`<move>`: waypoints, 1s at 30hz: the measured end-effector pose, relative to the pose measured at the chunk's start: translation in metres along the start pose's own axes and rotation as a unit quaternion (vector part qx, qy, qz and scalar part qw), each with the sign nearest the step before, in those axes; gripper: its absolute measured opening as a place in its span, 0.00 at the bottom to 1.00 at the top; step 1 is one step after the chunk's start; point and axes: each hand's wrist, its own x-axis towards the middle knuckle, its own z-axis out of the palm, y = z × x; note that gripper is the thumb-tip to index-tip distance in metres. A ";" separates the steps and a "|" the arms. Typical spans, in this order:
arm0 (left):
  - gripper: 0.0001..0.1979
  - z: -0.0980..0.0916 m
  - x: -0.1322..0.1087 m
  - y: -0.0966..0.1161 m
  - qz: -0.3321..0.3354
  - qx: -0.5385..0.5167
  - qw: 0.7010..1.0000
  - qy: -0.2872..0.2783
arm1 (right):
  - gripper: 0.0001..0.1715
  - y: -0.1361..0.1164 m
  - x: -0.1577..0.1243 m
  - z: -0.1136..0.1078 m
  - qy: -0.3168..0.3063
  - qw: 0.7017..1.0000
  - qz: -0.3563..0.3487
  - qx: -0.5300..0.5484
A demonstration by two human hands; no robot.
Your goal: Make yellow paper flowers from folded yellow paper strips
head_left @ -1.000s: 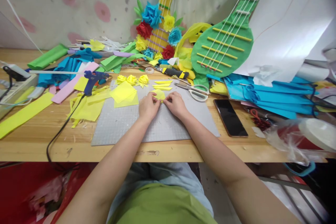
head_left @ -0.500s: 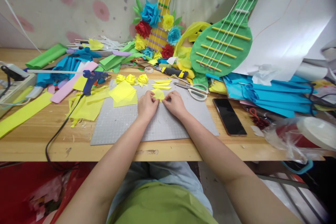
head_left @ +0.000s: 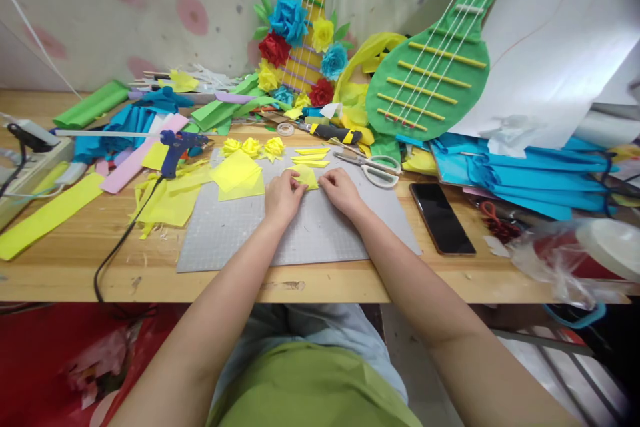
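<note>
A small piece of yellow paper lies over the grey cutting mat. My left hand pinches its left side between thumb and fingers. My right hand is at the paper's right edge with its fingers drawn together; whether they touch the paper is unclear. Just beyond are several folded yellow strips. To the left sits a stack of yellow paper squares, with three yellow paper flowers behind it. Scissors with white and green handles rest at the mat's right rear.
A blue glue gun stands left of the mat, its cord trailing over the table edge. Right of the mat lies a black phone. Behind are a yellow-black utility knife, a green paper-covered lute shape and blue paper.
My right hand has shifted slightly right, away from my left hand. More of the yellow paper shows between them. The whole view has also shifted a little.
</note>
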 end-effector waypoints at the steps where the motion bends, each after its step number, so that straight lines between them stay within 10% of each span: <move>1: 0.12 0.000 0.000 0.000 0.001 -0.001 1.000 0.000 | 0.07 0.000 -0.001 0.000 -0.001 1.000 -0.007 -0.003; 30: 0.11 0.001 -0.001 0.001 0.000 0.038 0.999 -0.009 | 0.05 -0.007 -0.003 0.008 0.023 0.998 -0.018 -0.050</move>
